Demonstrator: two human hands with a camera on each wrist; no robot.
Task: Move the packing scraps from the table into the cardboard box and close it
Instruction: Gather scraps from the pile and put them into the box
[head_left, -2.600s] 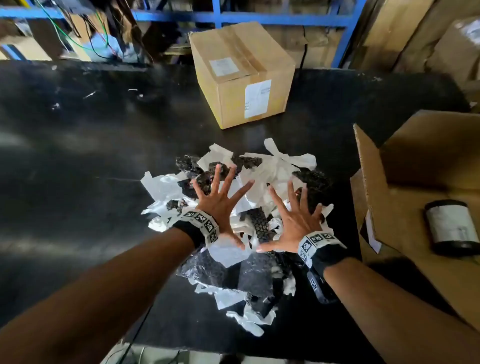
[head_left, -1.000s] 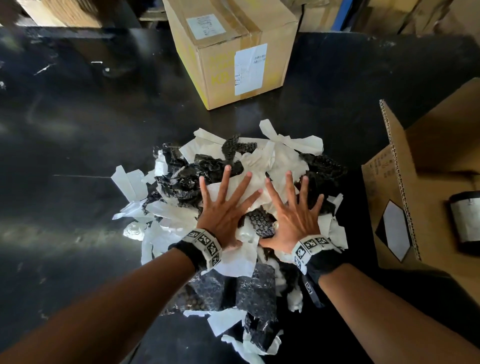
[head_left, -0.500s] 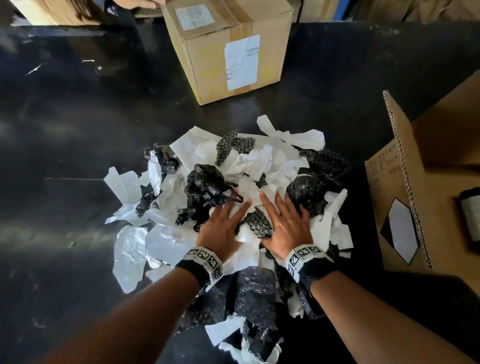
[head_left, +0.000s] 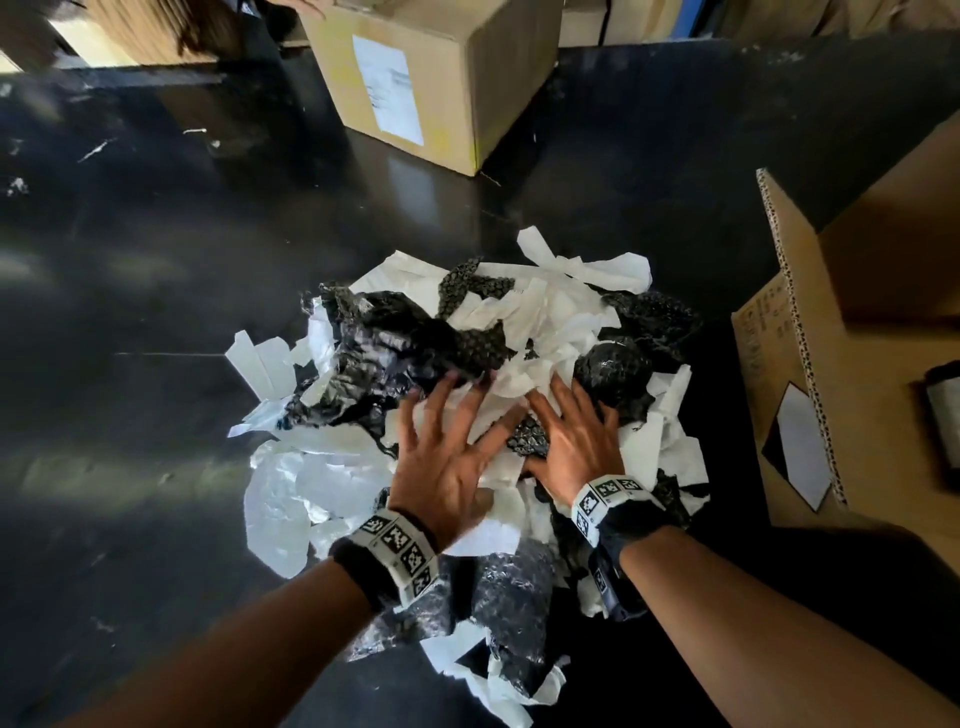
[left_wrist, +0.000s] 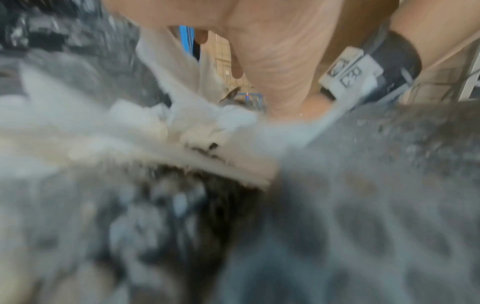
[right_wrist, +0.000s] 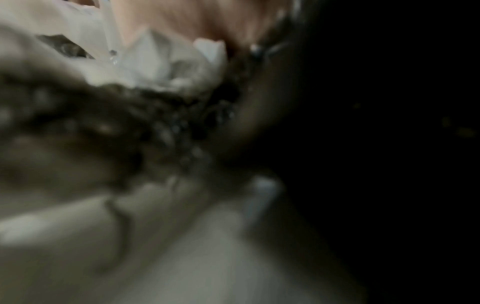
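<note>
A heap of packing scraps (head_left: 524, 317), white paper strips mixed with black bubble wrap, lies mid-table in the head view. My left hand (head_left: 447, 447) presses on its near side with fingers spread, the tips pushed under a black bubble-wrap piece (head_left: 415, 338). My right hand (head_left: 576, 441) lies just beside it, fingers pushed in against a black wad (head_left: 613, 374). The open cardboard box (head_left: 810, 364) stands to the right, apart from the heap. Both wrist views are blurred; white scraps (left_wrist: 182, 133) and scraps (right_wrist: 161, 65) fill them below each palm.
A taped, closed carton (head_left: 441, 78) with labels stands at the back of the black table (head_left: 156, 286). A dark roll (head_left: 945, 415) lies inside the open box. Scraps (head_left: 498, 675) trail toward the near edge between my forearms.
Both hands have drawn back toward me across the pile, fingers closer together and dug in. The scraps have bunched higher, and black bubble wrap has risen at the left.
</note>
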